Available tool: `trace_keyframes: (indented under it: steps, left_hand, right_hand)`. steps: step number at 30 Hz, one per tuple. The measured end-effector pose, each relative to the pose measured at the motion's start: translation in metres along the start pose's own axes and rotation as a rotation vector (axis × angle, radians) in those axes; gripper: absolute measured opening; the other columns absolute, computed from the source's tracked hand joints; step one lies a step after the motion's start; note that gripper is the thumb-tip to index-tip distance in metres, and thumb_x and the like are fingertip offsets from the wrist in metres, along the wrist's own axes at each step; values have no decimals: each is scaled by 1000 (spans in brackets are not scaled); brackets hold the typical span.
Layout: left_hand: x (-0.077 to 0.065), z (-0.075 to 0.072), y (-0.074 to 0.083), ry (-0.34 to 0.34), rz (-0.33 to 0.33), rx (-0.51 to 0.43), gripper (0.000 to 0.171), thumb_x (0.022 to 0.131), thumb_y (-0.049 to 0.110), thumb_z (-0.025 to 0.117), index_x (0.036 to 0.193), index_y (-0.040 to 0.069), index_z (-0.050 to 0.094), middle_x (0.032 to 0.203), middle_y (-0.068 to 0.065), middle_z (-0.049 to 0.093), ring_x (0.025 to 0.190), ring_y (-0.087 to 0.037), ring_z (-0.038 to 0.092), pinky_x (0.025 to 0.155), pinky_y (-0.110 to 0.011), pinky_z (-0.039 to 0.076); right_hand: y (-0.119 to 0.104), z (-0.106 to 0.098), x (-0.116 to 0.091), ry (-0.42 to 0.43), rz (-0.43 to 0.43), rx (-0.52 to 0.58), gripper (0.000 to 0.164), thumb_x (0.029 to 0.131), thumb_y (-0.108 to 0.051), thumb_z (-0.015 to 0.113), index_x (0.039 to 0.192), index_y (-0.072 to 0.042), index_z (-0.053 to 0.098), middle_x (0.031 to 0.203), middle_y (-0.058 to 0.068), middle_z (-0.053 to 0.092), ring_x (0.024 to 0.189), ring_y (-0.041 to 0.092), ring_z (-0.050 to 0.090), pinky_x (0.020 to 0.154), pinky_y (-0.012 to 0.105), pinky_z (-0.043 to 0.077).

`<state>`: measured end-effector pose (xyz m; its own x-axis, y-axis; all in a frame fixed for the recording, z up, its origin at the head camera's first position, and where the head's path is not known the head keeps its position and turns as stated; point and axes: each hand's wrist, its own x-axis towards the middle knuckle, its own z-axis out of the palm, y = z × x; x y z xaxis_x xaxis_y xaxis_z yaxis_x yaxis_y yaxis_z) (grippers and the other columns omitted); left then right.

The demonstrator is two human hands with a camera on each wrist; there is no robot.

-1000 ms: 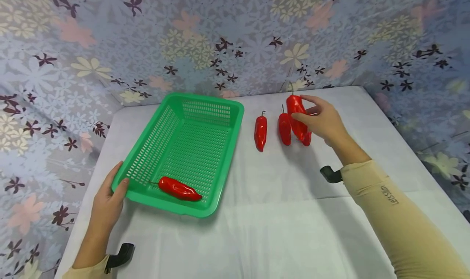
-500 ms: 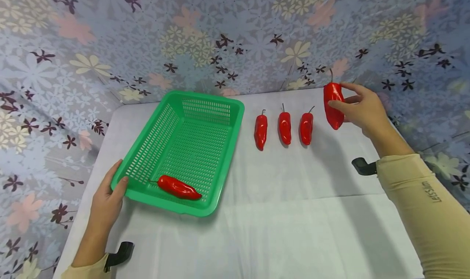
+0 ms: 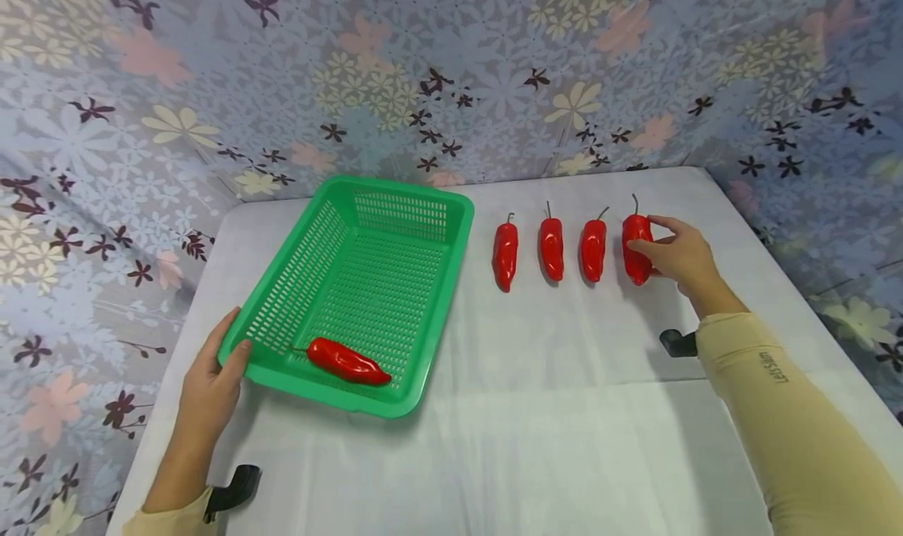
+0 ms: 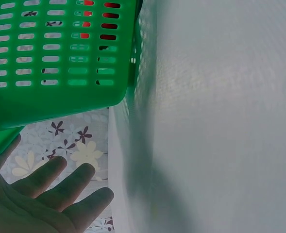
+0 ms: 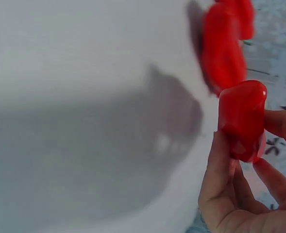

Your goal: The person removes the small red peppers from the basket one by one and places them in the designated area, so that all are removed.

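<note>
My right hand pinches a glossy red pepper between thumb and fingers, its thin stem pointing to the back. The pepper is low over the white table, at the right end of a row. In the right wrist view the tip of this pepper shows between the fingers. At the near left corner of a green plastic basket, my left hand grips the rim, thumb on top. The left wrist view shows the hand's other fingers stretched out beneath the slotted wall. One red pepper lies inside the basket.
Left of the held pepper, three more red peppers lie side by side on the white tablecloth. Floral cloth hangs behind and at both sides of the table. A black camera mount sits at the right wrist.
Holding the pepper, my right hand moved right from over the row, then came down and slightly left beside the other three. My left hand stays at the basket.
</note>
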<state>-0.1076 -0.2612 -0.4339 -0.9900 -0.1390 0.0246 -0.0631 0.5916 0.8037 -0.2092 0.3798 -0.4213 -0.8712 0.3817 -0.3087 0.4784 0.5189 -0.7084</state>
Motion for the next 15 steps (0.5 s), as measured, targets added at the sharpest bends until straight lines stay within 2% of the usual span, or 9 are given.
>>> trace_keyframes:
  steps: [5, 11, 13, 15]
  left_hand:
    - [0, 1, 0, -2, 11, 5, 57, 107, 34, 47, 161, 23, 30, 158, -19, 35, 137, -43, 37, 106, -66, 30]
    - [0, 1, 0, 3, 5, 9, 58, 107, 35, 46, 160, 23, 30, 158, -19, 35, 137, -44, 37, 106, -67, 30]
    - [0, 0, 0, 7, 3, 9, 57, 107, 35, 46, 161, 23, 30, 158, -19, 34, 137, -44, 37, 105, -67, 30]
    - [1, 0, 0, 8, 6, 10, 57, 107, 35, 46, 161, 23, 30, 158, -19, 34, 138, -44, 37, 105, -68, 29]
  right_hand:
    - [14, 8, 5, -22, 41, -53, 84, 97, -33, 67, 162, -12, 19, 147, 35, 33, 129, 52, 38, 95, 57, 47]
    - [20, 11, 4, -26, 54, -99, 84, 97, -33, 66, 162, -10, 18, 146, 34, 34, 129, 51, 38, 97, 57, 47]
    - [19, 11, 3, -22, 57, -102, 86, 97, -39, 65, 162, -11, 17, 148, 34, 32, 131, 51, 36, 98, 58, 46]
    - [17, 8, 2, 22, 43, -103, 89, 95, -47, 65, 163, -13, 16, 152, 34, 28, 135, 51, 32, 99, 60, 44]
